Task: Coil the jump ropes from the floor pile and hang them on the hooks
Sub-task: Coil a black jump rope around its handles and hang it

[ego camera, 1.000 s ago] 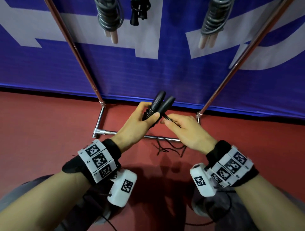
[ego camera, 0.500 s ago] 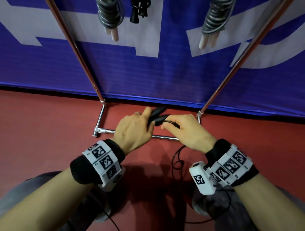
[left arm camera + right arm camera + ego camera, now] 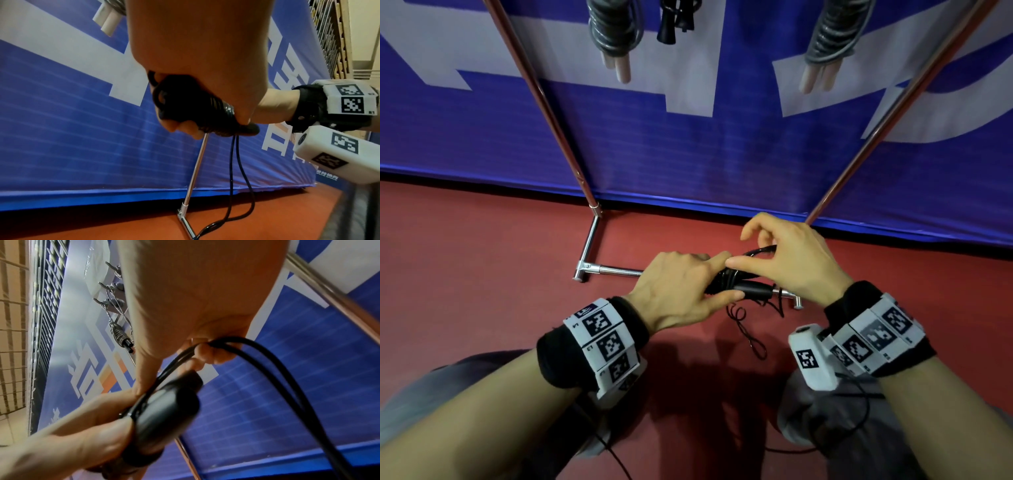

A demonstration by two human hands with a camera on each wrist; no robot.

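The black jump rope handles [image 3: 750, 289] lie side by side, low over the red floor [image 3: 482, 274], clasped in the left hand [image 3: 681, 291] with cord turns wound round them. The right hand [image 3: 787, 260] pinches the black cord [image 3: 267, 369]; its loose end [image 3: 748, 330] trails to the floor before the metal rack [image 3: 589, 250]
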